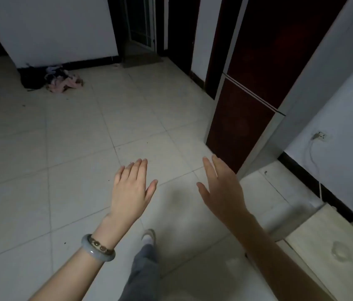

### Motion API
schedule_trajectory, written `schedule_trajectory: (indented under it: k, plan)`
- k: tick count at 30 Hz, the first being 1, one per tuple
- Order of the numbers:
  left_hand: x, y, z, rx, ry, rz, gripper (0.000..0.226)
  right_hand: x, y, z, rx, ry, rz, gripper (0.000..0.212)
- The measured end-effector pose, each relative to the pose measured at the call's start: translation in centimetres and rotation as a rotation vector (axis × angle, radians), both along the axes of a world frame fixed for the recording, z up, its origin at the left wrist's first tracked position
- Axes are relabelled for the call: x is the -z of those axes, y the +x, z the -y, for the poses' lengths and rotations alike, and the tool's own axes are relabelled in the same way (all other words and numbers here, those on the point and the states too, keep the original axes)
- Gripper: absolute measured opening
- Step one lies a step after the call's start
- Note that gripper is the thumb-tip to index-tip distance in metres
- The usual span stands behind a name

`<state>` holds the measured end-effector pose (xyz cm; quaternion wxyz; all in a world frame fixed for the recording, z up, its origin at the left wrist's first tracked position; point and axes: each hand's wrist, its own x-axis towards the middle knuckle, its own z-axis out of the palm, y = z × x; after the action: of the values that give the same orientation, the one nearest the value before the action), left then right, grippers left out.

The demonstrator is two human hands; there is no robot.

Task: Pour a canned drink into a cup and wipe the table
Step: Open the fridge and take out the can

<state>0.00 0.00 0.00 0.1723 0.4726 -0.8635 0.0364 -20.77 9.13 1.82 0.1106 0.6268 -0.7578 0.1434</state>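
Observation:
My left hand [131, 189] is stretched out over the tiled floor with straight fingers and holds nothing; a grey bangle sits on its wrist. My right hand [222, 187] is also held out flat and empty, close to the dark red fridge. A corner of a pale table [331, 233] shows at the lower right, with a small clear puddle or transparent thing [339, 250] on it. No can, cup or cloth is in view.
A dark red two-door fridge [247, 105] stands at the right. A wall socket with a white cable [318, 136] is on the right wall. A dark bag and pink clothes [62, 80] lie by the far wall. A doorway [141, 29] opens at the back. My leg and shoe [148, 237] are below.

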Motion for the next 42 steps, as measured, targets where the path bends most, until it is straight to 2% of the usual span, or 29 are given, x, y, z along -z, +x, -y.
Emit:
schedule_trajectory:
  k: [12,23,31,42]
  plan:
    - [-1.9,-0.5,21.1,0.022,-0.048,-0.036,0.061,-1.3,0.2,20.0,0.043,-0.039,0.035,0.067]
    - [-1.8,-3.4,33.4,0.065,0.001,-0.006,0.063,-1.2,-2.8,32.0,0.086,-0.034,0.008,0.068]
    - [-0.9,-10.2,44.2,0.149,0.023,-0.002,0.064,0.0,-8.4,42.5,0.134,-0.008,0.046,0.069]
    - [-1.8,-23.7,60.0,0.298,0.039,0.018,0.065,-0.8,-19.7,56.8,0.247,0.0,0.061,0.065]
